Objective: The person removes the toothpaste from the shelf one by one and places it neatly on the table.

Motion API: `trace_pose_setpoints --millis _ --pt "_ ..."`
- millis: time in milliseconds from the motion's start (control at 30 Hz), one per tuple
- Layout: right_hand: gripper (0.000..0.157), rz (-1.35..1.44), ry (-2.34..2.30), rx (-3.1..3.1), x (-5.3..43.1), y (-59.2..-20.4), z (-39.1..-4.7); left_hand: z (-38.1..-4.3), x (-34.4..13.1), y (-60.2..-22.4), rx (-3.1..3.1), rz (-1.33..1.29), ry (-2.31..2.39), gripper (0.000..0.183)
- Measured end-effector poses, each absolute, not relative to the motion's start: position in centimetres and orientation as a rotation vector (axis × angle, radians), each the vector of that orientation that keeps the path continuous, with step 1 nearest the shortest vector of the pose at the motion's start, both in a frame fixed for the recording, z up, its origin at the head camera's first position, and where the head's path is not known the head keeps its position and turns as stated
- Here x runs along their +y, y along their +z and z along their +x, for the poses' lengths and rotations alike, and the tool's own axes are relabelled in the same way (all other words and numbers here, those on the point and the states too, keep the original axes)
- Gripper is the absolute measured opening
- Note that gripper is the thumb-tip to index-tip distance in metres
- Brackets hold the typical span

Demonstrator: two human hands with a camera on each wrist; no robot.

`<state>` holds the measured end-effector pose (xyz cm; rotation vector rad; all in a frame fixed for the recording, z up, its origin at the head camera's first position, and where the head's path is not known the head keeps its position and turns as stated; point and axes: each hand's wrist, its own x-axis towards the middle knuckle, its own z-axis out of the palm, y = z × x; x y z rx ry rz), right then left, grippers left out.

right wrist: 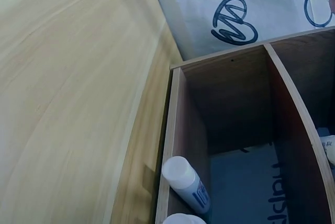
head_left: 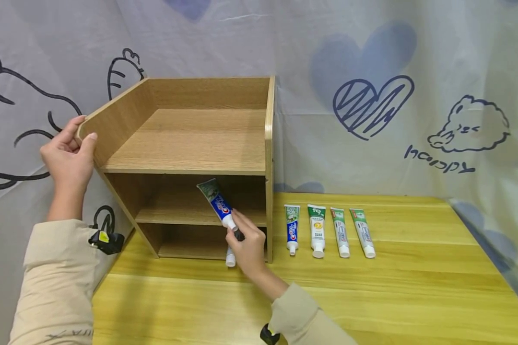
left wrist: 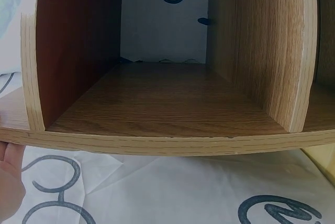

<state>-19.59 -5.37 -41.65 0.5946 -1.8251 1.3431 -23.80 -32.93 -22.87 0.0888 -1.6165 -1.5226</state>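
sleeve [head_left: 294, 309] foremost; right grip [head_left: 249, 244] holds toothpaste [head_left: 219, 203]

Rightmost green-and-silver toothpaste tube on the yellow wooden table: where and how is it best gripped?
The tube is probably best pinched just behind its white round cap, from above and the near side: it lies flat, cap at the near end, flat end away.

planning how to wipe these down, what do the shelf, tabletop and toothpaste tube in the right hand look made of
Shelf: probably laminated board, fairly matt, from its even grain and paler edges. Tabletop: wood or laminate, slight sheen, from its yellow grain and highlights. Toothpaste tube: likely smooth printed plastic, judging by its flattened end.
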Motion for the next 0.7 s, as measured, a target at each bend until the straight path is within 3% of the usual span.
trace_pose_setpoints --millis 200,500,700 --pt "0.036 0.594 1.320 -1.840 -4.8 -41.5 -19.6 -23.8 -33.0 -22.9 -1.636 0.102 -1.487 0.031" --pt "0.047 0.384 1.345 -1.980 -6.2 -40.8 -19.3 -23.7 -32.9 -22.8 -1.626 0.093 -1.495 0.031" --pt "0.043 0.303 1.333 -1.992 -6.9 -40.8 -19.2 -23.7 -32.8 -22.8 -1.628 0.089 -1.501 0.031"
